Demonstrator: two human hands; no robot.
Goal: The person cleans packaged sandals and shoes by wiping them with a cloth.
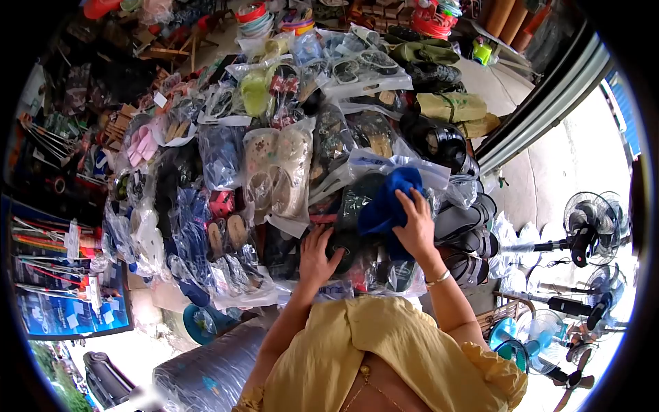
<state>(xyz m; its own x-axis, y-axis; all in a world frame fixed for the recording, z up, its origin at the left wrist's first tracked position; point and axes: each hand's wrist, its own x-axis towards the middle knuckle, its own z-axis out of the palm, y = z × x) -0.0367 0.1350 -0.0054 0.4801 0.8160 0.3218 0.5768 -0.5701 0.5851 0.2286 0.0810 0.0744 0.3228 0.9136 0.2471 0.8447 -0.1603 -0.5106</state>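
Note:
My right hand [415, 226] is closed on a bunched blue cloth [391, 206], which lies over shoes in clear plastic bags. To its left, my left hand [317, 257] grips the edge of a black slipper [345, 248], thumb on top and fingers curled at its far side. Part of the slipper is hidden by the hand. A bagged dark shoe [362, 196] lies just beyond, partly under the cloth. Beige clogs [278, 168] in a clear bag are up and left of my hands.
Bagged footwear covers the whole display, including pink slippers [143, 144] and grey slippers [463, 223] at the right edge. Standing fans [589, 226] are at the right. A plastic-wrapped grey roll [209, 367] lies at the lower left, near a blue panel with rods [68, 309].

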